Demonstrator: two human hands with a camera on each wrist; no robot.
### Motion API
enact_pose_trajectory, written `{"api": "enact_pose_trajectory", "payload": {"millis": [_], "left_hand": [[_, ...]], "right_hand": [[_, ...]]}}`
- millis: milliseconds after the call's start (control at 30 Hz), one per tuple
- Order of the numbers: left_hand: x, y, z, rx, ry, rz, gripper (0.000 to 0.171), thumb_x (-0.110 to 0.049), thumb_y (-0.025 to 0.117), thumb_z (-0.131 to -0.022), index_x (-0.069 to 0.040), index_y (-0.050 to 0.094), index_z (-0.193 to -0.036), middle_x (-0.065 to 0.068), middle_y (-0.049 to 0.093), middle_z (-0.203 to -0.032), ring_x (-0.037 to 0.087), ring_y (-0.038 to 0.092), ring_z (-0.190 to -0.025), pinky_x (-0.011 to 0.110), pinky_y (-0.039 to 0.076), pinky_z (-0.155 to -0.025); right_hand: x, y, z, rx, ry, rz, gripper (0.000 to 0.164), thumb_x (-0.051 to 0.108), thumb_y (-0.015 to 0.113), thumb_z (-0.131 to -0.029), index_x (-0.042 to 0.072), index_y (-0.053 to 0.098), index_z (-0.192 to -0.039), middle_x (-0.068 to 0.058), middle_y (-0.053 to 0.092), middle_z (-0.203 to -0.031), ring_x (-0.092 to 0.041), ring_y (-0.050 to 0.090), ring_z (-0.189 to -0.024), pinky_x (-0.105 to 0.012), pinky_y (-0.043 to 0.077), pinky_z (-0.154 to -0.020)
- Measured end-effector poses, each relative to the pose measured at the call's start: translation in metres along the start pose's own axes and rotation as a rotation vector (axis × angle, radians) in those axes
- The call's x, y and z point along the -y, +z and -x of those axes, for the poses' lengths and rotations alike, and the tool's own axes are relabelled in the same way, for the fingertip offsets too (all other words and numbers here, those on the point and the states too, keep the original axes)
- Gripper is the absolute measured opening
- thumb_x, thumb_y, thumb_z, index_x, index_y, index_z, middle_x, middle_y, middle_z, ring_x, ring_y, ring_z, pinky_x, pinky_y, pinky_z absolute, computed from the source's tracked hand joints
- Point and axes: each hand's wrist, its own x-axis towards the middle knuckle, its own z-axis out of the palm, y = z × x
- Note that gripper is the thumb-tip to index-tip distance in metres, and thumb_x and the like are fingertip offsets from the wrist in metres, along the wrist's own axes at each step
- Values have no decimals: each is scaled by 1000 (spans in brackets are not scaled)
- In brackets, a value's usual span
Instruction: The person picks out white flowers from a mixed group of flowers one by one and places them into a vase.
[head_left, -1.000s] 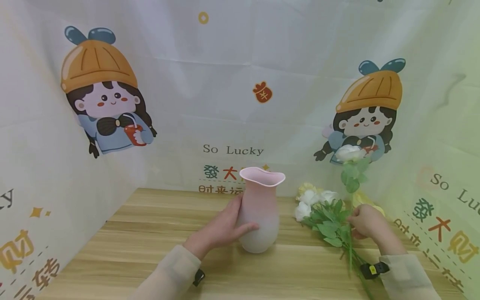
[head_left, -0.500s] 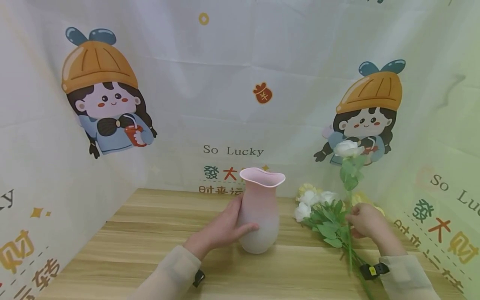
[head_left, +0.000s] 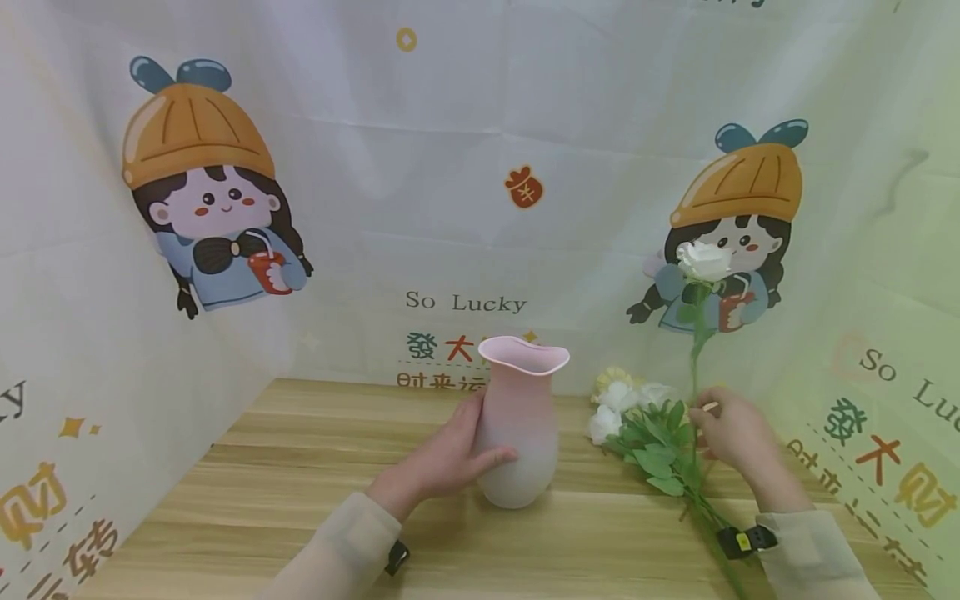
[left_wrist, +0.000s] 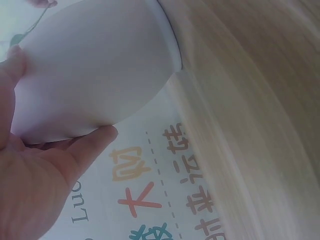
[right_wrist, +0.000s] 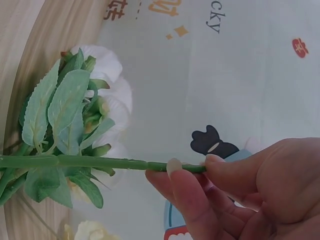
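A pink-to-white vase (head_left: 522,429) with a wavy rim stands upright on the wooden table (head_left: 330,475). My left hand (head_left: 442,454) holds its left side, thumb across the front; in the left wrist view the fingers lie along the vase's pale body (left_wrist: 95,70). To the right of the vase, my right hand (head_left: 735,433) pinches the stem of an artificial white rose (head_left: 705,261), whose bloom points up. In the right wrist view, thumb and fingertips grip the green stem (right_wrist: 110,162). The lower end of that stem overlaps other stems and is hard to make out.
Several white and yellow artificial flowers (head_left: 618,400) with green leaves (head_left: 660,454) lie on the table between the vase and my right hand. Their stems run toward the front edge. A printed cloth backdrop (head_left: 420,208) hangs behind and along both sides.
The white rose has risen, its bloom now well higher against the backdrop, and my right hand has lifted slightly. My left hand and the vase have stayed in place.
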Motion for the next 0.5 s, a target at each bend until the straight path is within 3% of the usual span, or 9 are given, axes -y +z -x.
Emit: {"api": "enact_pose_trajectory", "payload": {"millis": [500], "left_hand": [[0,-1,1,-5,5,1,100,-54,69,-89,-4,12,-155,17,31,-146,24,39,-127,46,37,-107]], "right_hand": [[15,-6,4,-75,-58,23,31,15,45,-107,-4,52,-131,-30,60,-109,-25,65,-75,-34,59,-57]]}}
